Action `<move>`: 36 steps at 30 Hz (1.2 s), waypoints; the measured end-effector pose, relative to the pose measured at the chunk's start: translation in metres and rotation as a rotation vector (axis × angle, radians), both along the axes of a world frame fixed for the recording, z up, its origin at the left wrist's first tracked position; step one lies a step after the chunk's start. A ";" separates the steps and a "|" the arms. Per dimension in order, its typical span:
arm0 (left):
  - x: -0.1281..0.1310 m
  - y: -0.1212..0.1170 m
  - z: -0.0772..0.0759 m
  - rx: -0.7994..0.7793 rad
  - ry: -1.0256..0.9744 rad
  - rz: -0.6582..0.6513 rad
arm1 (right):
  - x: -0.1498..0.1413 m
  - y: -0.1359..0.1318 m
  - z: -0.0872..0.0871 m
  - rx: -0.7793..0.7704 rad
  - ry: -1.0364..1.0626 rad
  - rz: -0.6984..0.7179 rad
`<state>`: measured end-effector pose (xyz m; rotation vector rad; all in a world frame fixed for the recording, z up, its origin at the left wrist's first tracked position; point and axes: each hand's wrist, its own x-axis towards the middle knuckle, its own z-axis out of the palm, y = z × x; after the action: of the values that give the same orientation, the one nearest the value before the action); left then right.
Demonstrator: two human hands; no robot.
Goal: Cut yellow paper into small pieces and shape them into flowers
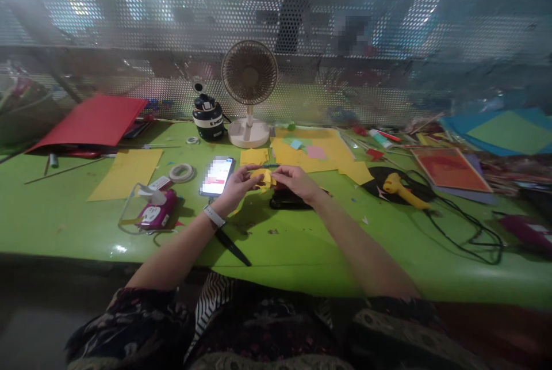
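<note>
Both my hands meet over the middle of the green table. My left hand and my right hand pinch a small folded piece of yellow paper between their fingertips, held just above the table. A white band sits on my left wrist. A phone with a lit screen lies just left of my left hand. A dark flat object lies under my right hand.
A small white fan and a black-and-white jar stand at the back. Yellow sheets, a tape roll, a red folder, a yellow glue gun with black cord, a black pen and coloured papers lie around.
</note>
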<state>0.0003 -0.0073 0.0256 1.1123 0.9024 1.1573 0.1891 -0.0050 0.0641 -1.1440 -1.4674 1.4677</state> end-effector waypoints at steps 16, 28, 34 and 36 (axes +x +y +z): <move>0.000 0.001 -0.004 0.026 -0.002 0.009 | 0.003 0.004 -0.008 0.100 -0.069 0.033; -0.001 -0.001 -0.005 0.258 0.127 -0.055 | 0.008 0.007 -0.008 0.169 -0.177 0.132; 0.000 -0.005 -0.002 0.285 0.111 -0.098 | 0.010 0.006 -0.008 0.120 -0.096 0.227; 0.000 -0.005 -0.002 0.291 0.112 -0.115 | 0.009 0.005 -0.007 0.101 -0.075 0.229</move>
<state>-0.0001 -0.0124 0.0239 1.4589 0.7588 1.1642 0.1978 0.0003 0.0568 -1.0051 -1.7519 1.4968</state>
